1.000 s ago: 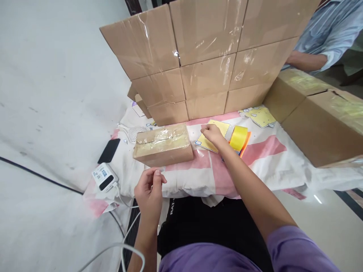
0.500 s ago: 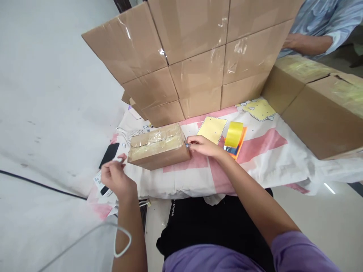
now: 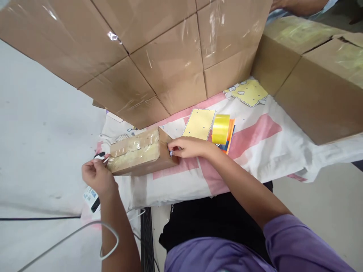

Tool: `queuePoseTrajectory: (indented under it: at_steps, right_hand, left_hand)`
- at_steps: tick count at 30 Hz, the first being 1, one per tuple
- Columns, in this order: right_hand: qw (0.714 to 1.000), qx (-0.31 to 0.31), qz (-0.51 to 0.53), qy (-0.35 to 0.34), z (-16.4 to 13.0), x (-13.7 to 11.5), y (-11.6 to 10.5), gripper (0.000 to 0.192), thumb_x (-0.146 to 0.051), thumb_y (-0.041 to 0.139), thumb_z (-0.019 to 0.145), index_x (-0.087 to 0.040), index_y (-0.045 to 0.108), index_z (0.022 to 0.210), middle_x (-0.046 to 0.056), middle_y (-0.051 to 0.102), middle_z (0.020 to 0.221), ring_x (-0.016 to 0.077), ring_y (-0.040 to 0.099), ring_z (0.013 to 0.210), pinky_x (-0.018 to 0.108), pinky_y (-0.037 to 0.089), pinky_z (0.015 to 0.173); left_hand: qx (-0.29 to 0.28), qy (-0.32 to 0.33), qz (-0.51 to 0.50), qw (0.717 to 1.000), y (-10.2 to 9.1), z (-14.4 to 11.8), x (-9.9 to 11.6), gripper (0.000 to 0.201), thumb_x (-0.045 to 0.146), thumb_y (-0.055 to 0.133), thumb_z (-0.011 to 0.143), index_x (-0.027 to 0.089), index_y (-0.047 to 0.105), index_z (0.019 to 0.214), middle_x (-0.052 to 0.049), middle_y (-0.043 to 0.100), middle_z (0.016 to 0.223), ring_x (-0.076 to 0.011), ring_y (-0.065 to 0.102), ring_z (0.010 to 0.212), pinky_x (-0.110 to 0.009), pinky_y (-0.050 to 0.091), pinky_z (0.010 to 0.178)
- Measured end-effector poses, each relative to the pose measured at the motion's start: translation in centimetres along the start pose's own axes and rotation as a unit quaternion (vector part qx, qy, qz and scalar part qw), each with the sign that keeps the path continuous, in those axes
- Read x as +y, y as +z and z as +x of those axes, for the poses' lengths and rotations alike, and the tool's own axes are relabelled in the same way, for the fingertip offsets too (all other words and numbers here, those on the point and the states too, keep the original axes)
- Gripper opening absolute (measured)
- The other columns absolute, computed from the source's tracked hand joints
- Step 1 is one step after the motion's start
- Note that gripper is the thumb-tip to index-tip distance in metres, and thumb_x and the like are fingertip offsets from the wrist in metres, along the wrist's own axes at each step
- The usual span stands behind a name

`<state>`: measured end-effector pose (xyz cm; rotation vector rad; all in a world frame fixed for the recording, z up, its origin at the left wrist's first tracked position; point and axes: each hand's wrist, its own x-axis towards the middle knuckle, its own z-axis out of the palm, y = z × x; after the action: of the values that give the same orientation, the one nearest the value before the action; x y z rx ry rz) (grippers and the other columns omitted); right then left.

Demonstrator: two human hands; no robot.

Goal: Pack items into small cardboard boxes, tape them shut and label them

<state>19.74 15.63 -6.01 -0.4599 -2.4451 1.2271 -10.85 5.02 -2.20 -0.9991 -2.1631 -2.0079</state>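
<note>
A small taped cardboard box (image 3: 136,166) lies on the patterned cloth in front of me. At its right end is my right hand (image 3: 185,146), fingers pinched close against the box's side. A bit of something bluish-white shows under those fingertips, too small to name. My left hand (image 3: 98,175) is closed at the box's left end, thumb and fingers pressed together. Something small and white pokes out between them, its kind unclear. Beneath the left hand lies a white item with a printed label (image 3: 91,197), partly covered by the wrist.
Large taped cardboard (image 3: 172,64) rises behind the box; a bigger carton (image 3: 317,94) stands at right. Yellow tape (image 3: 221,129) sits on orange and blue pieces, near a yellow card (image 3: 200,122). A white cable (image 3: 70,236) loops by my left forearm. Another person's arm (image 3: 304,5) shows top right.
My left hand has come up to the box's left end, from slightly apart. The right hand stays at the right end. My view has shifted closer to the upright cardboard.
</note>
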Motion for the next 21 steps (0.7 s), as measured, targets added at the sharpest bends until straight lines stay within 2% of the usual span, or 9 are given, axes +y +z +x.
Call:
queuePoseTrajectory:
  at_steps: [5, 9, 12, 15, 17, 19, 21]
  right_hand:
    - [0.993, 0.060, -0.098, 0.032, -0.1, -0.3, 0.3, 0.016, -0.019, 0.047, 0.095, -0.022, 0.062, 0.092, 0.003, 0.067, 0.100, 0.0168, 0.056, 0.084, 0.027, 0.028, 0.064]
    - [0.986, 0.081, -0.138, 0.044, -0.1, -0.9, 0.2, 0.017, -0.022, 0.047, 0.100, -0.022, 0.063, 0.097, 0.005, 0.067, 0.104, 0.0177, 0.057, 0.082, 0.029, 0.025, 0.061]
    - [0.977, 0.126, -0.150, 0.086, 0.2, -1.2, 0.5, 0.015, -0.033, 0.051, 0.102, -0.023, 0.062, 0.106, 0.005, 0.067, 0.107, 0.0183, 0.059, 0.081, 0.029, 0.025, 0.061]
    - [0.966, 0.170, -0.136, 0.139, 0.5, -1.2, 1.0, 0.025, -0.044, 0.058, 0.100, -0.022, 0.061, 0.112, 0.006, 0.068, 0.109, 0.0197, 0.060, 0.082, 0.028, 0.029, 0.063]
    - [0.963, 0.199, -0.104, 0.148, 0.7, -0.9, 1.5, 0.025, -0.042, 0.060, 0.098, -0.022, 0.061, 0.114, 0.006, 0.068, 0.108, 0.0209, 0.062, 0.085, 0.029, 0.035, 0.067]
    - [0.960, 0.239, -0.049, 0.138, 0.8, -0.6, 1.8, 0.029, -0.034, 0.059, 0.097, -0.022, 0.058, 0.123, 0.007, 0.066, 0.115, 0.0223, 0.063, 0.094, 0.032, 0.042, 0.076]
    - [0.967, 0.241, 0.007, 0.088, 0.8, -0.3, 2.2, 0.053, -0.029, 0.061, 0.093, -0.023, 0.046, 0.144, 0.012, 0.058, 0.136, 0.0259, 0.059, 0.116, 0.037, 0.046, 0.092]
  left_hand:
    - [0.002, 0.008, 0.017, 1.000, 0.6, 0.5, 0.0, 0.021, 0.003, 0.045, 0.091, 0.020, 0.040, 0.080, 0.006, 0.052, 0.068, -0.0093, 0.061, 0.068, -0.025, 0.052, 0.078]
    - [0.002, 0.015, 0.025, 1.000, 0.9, 0.5, 0.0, 0.021, 0.004, 0.046, 0.089, 0.021, 0.038, 0.080, 0.006, 0.051, 0.069, -0.0097, 0.059, 0.068, -0.026, 0.052, 0.078]
    - [-0.004, 0.021, 0.032, 0.999, 0.8, 0.6, 0.0, 0.020, 0.007, 0.049, 0.088, 0.021, 0.039, 0.080, 0.006, 0.050, 0.069, -0.0108, 0.060, 0.071, -0.026, 0.052, 0.080]
    - [-0.008, 0.020, 0.037, 0.999, 0.7, 0.7, -0.1, 0.019, 0.007, 0.052, 0.087, 0.020, 0.041, 0.079, 0.006, 0.049, 0.069, -0.0112, 0.061, 0.074, -0.025, 0.051, 0.081]
    - [-0.008, 0.016, 0.037, 0.999, 0.7, 0.7, -0.2, 0.019, 0.006, 0.051, 0.087, 0.020, 0.041, 0.079, 0.006, 0.050, 0.069, -0.0107, 0.061, 0.073, -0.024, 0.049, 0.080]
    - [-0.006, 0.011, 0.032, 0.999, 0.7, 0.7, -0.3, 0.019, 0.005, 0.049, 0.087, 0.020, 0.041, 0.079, 0.006, 0.051, 0.070, -0.0104, 0.060, 0.073, -0.025, 0.049, 0.080]
    - [-0.007, 0.005, 0.025, 1.000, 0.7, 0.7, -0.4, 0.019, 0.005, 0.048, 0.088, 0.020, 0.041, 0.079, 0.005, 0.052, 0.071, -0.0106, 0.060, 0.073, -0.025, 0.049, 0.080]
